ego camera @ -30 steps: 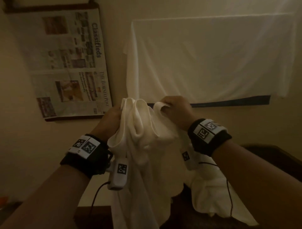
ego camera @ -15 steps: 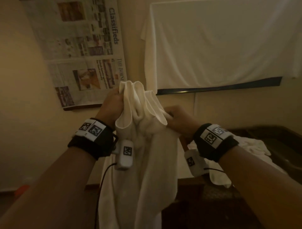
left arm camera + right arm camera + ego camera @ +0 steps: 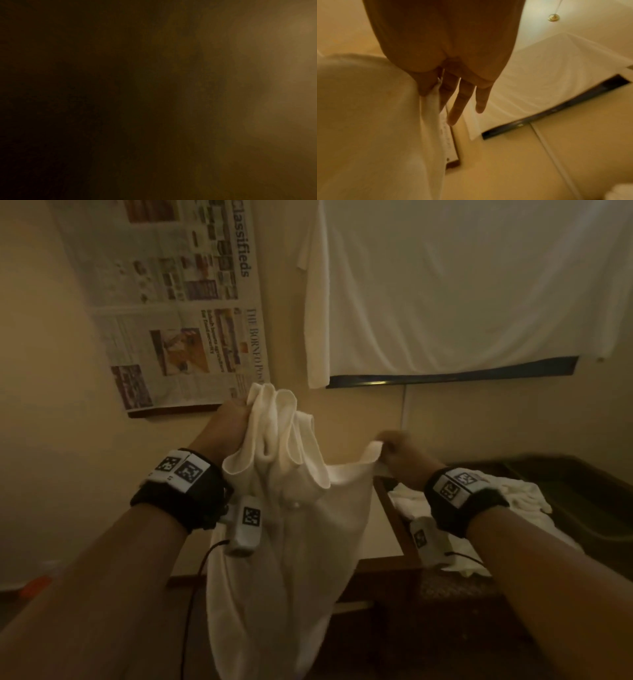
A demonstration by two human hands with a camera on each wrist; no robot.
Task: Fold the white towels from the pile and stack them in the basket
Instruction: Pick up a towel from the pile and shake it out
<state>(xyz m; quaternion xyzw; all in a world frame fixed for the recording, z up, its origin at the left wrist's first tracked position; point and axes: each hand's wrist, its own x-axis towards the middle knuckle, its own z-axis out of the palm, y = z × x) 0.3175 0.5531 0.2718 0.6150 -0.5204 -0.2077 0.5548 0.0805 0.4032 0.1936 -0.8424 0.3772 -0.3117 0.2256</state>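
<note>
A white towel (image 3: 291, 542) hangs in the air in front of me, held up by both hands. My left hand (image 3: 227, 426) grips its bunched upper edge in a fist. My right hand (image 3: 397, 448) pinches another part of that edge between thumb and forefinger, off to the right, so the hem stretches between the hands. In the right wrist view the thumb pinches the towel (image 3: 376, 121) while the other fingers (image 3: 455, 112) point out straight. A pile of white towels (image 3: 513, 501) lies behind my right wrist. The left wrist view is dark and shows nothing.
A dark wooden table (image 3: 589, 494) bears the pile at the right. A newspaper (image 3: 181, 302) hangs on the wall at upper left, and a white cloth (image 3: 462, 285) hangs at upper right over a dark rail (image 3: 445, 376). No basket is in view.
My right hand has slid along the towel's edge away from the left hand, to the right, spreading the hem. The left hand keeps its grip on the bunched edge.
</note>
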